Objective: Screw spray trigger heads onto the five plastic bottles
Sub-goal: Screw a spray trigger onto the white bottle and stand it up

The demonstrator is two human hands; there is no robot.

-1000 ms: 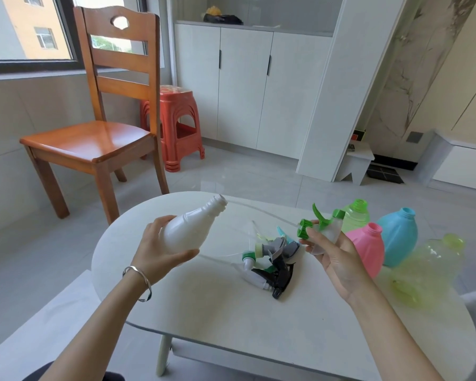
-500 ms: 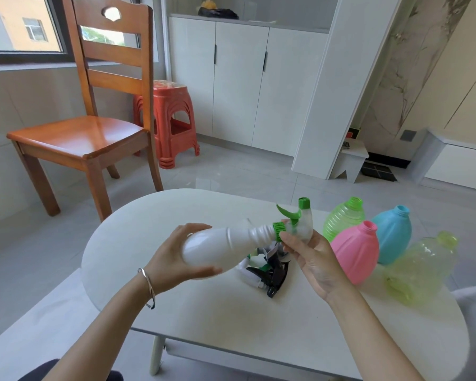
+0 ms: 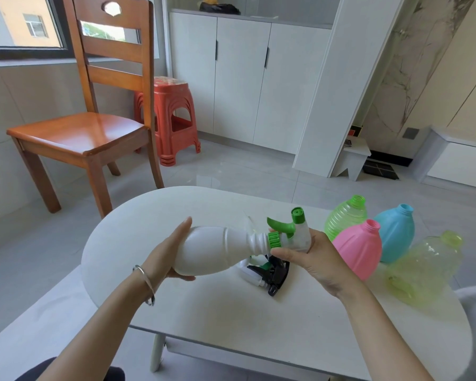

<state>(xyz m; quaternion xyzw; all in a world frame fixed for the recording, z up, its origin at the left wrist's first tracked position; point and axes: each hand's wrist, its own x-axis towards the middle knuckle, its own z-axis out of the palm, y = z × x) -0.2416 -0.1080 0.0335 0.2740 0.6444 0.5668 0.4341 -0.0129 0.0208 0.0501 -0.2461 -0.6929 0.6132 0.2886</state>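
left hand grips white bottle body | bottle above table, long axis pointing right | right hand clasps green trigger head, collar meeting the neck | right hand nearer for twisting

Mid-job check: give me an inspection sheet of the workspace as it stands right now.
Surface: white oval table, bare toward the near edge.
Job's things: white bottle held sideways, green trigger head at its neck; green bottle, pink bottle, blue bottle upright and uncapped; yellow-green bottle tilted.
Clutter: pile of spare trigger heads beneath the hands.
Grippers: left hand grips the white bottle; right hand holds the trigger head.
Cables: nothing seen.
Surroundings: wooden chair, red stool, white cabinets.
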